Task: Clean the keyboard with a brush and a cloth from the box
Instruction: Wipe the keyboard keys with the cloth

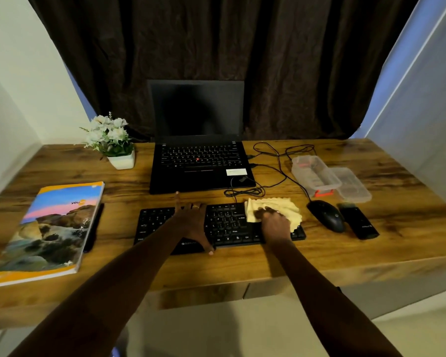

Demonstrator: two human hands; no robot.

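The brown wood-grain desk (pixel 242 266) carries everything. The flat black corded keyboard (pixel 227 225) lies near its front edge, within easy reach. The clear plastic box (pixel 317 173) sits open, well to the right behind it, its lid (pixel 353 186) beside it. An orange-red piece (pixel 323 193) at the box's near end is perhaps the brush. The left hand (pixel 191 222) lies open, fingers spread flat across the middle keys, likely to steady the board. The right hand (pixel 276 225) bears on the pale yellow crinkled cloth (pixel 286 207) at the keyboard's right end, for wiping. Whether its fingers bunch the cloth or merely press it, I cannot tell.
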